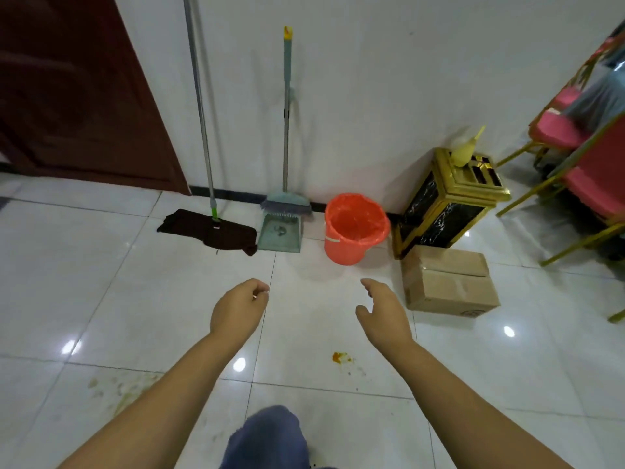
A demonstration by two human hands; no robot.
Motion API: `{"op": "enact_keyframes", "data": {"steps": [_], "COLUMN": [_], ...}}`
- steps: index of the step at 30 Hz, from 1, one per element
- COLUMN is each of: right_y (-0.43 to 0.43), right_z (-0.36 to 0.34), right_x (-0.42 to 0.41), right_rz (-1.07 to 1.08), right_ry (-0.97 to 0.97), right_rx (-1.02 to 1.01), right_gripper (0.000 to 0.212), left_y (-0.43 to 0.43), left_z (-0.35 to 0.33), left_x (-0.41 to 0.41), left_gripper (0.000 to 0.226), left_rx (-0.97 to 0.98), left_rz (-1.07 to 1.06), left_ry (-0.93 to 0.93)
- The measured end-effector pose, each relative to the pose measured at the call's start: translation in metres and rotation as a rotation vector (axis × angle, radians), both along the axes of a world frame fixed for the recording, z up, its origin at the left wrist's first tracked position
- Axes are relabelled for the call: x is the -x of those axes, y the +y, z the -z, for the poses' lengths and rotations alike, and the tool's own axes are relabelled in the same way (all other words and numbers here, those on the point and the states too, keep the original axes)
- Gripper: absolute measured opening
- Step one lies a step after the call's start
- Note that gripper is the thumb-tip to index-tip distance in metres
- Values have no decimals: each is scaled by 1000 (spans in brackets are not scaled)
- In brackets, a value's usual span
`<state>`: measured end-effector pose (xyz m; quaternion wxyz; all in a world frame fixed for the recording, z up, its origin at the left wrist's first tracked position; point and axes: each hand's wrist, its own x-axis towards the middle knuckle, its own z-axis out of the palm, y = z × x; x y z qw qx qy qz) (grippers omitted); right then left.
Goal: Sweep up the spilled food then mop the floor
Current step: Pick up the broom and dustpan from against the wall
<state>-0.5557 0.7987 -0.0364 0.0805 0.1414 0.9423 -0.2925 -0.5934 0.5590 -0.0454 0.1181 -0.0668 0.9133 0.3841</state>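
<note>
above floor (142,299), both hands (238,308) outstretched

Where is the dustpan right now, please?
The dustpan stands against the far wall under the broom, between the dark mop and the orange bucket.

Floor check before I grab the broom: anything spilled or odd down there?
Yes. An orange food blob sits on the white tile near the right hand, with specks trailing from it, and greenish smears stain the tile lower left. Both hands are empty.

bright, even | glare spots on floor (338,316) | edges bowed | slightly soft
</note>
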Motion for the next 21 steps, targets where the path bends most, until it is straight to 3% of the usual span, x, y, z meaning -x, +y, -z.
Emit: {"op": "enact_keyframes", "data": {"steps": [11, 21], "right_y": [22, 1], "right_z": [-4, -30], "right_x": [230, 443], "right_rz": [-112, -209], "right_ry": [65, 89], "right_rx": [0, -68], "right_gripper": [48, 48], "left_y": [30, 28], "left_z": [16, -13], "left_x": [208, 417], "left_gripper": [24, 20], "left_rx": [-18, -12], "left_rz": [-57, -97], "left_ry": [25, 28]}}
